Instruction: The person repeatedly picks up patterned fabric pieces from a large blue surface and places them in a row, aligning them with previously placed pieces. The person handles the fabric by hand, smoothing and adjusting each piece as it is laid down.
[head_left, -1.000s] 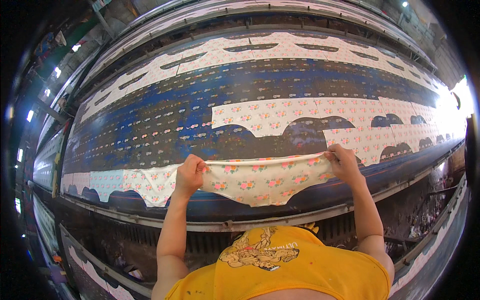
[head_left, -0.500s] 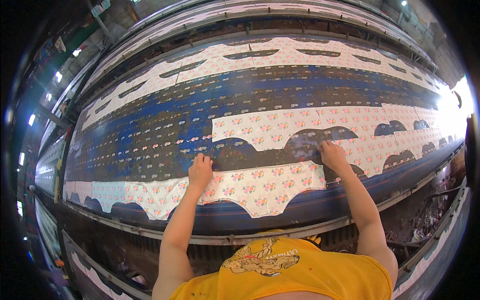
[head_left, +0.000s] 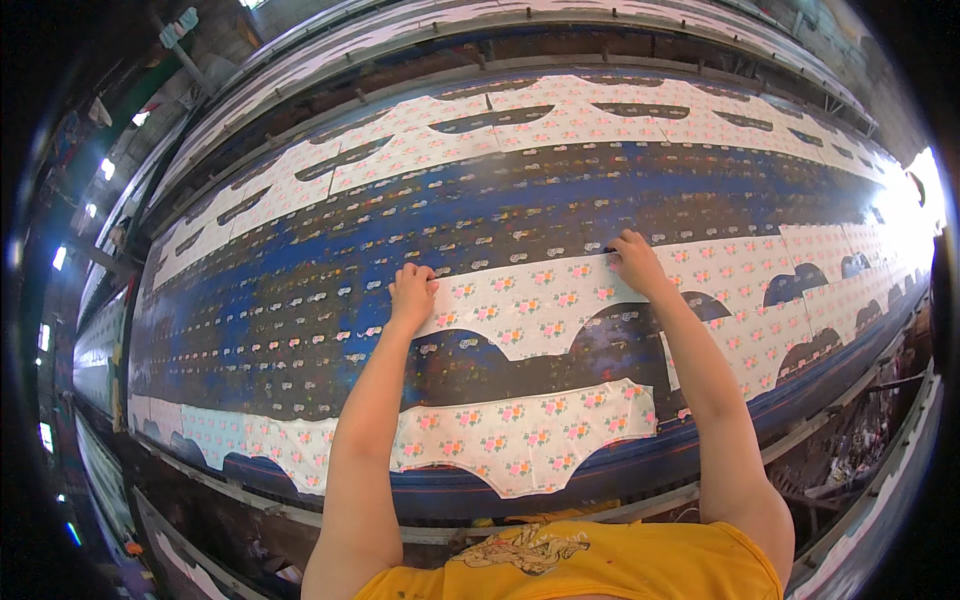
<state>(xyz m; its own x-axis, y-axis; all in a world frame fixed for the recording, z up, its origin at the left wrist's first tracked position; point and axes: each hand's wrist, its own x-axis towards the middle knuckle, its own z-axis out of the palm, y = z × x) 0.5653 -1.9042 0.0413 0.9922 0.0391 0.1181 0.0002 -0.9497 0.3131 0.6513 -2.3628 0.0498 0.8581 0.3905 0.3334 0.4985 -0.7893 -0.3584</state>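
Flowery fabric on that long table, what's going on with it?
A person in a yellow top reaches over the dark table to a floral fabric piece lying on it: the left hand is at its far left corner, the right hand farther right along its far edge. Another floral piece lies nearer the person.

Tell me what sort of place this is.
Probably a fabric-printing workshop: a long dark-and-blue table bears rows of small printed marks, and flower-patterned fabric pieces with curved cut-outs lie along it in rows.
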